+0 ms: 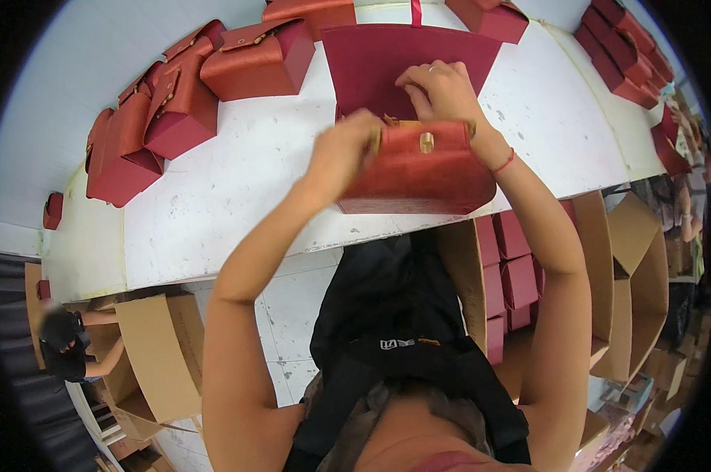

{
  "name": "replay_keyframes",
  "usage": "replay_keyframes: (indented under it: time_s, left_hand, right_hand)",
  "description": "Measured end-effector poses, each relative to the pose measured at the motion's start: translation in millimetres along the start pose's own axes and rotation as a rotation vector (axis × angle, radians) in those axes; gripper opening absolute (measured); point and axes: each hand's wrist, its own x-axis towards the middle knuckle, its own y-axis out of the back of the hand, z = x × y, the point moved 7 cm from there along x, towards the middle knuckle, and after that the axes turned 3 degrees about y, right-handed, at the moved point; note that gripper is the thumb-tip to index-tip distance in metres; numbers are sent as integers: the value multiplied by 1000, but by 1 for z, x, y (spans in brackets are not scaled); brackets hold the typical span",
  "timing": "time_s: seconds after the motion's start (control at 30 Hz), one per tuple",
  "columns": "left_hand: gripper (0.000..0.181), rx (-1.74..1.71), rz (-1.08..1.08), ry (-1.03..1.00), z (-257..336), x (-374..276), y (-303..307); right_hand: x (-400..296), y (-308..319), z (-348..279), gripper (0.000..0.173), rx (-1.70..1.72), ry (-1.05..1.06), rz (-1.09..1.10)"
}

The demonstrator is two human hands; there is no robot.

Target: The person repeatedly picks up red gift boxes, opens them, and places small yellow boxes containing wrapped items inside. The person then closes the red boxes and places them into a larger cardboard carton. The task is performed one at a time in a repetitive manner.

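Note:
Before me on the white table stands a red leather-look gift box (417,186), with a brass-coloured twist clasp (427,143) on its front. Its burgundy-lined lid (385,65) is raised at the back, and a red ribbon (416,13) runs up from the lid's top edge. My left hand (346,156), blurred, is at the upper left edge of the front panel with its fingers bent; whether it grips the edge is unclear. Over the opening, my right hand (441,91) has bent fingers, a gap between thumb and forefinger, and nothing visible between them. The front panel hides most of the inside.
Several similar closed boxes (255,62) stand along the table's (261,159) far left side; more are stacked at the far right (624,53). Below the table edge, a cardboard carton (591,265) holds burgundy boxes (517,280). Another person (66,342) reaches into a carton (154,354) at left.

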Motion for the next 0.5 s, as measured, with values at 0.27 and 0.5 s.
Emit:
replay_keyframes:
  time_s: [0.27,0.5]
  left_hand:
    - [33,-287,-376,-46,47,-52,-21]
    - [43,321,82,-103,29,-52,-6]
  right_hand:
    - [-6,-51,-18,21,-17,28,-336]
    - [-17,-60,-30,21,-29,130,-339]
